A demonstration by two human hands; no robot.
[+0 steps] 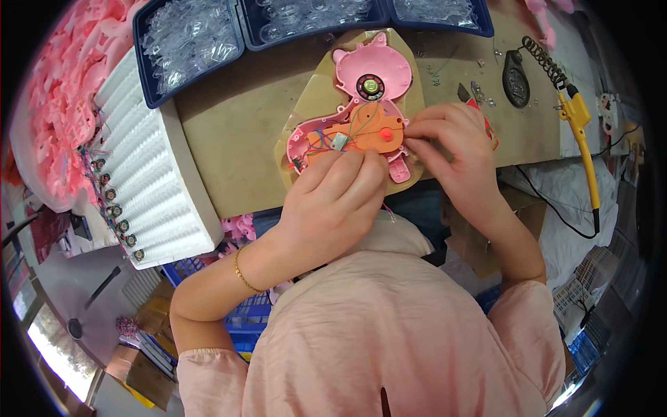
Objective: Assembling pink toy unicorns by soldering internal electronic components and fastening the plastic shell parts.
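A pink animal-shaped plastic toy shell (383, 61), hollow side up, lies in a tan fixture (306, 104) on the bench. A round black speaker (370, 87) sits in its head part. In the body lies an orange plastic housing (365, 118) with a red round part, thin wires and a small metallic block (340, 142) over it. My left hand (337, 205) is closed at the housing's near edge, its fingertips hiding what they grip. At the right edge, my right hand (455, 142) pinches thumb and index finger against the housing.
Blue bins (240, 24) of clear plastic parts line the bench's far side. At left, a white ridged tray (149, 160) carries wired speakers beside piled pink shells (52, 118). To the right are a yellow electric screwdriver (577, 118) on a coiled cord and a black dish (515, 80) of screws.
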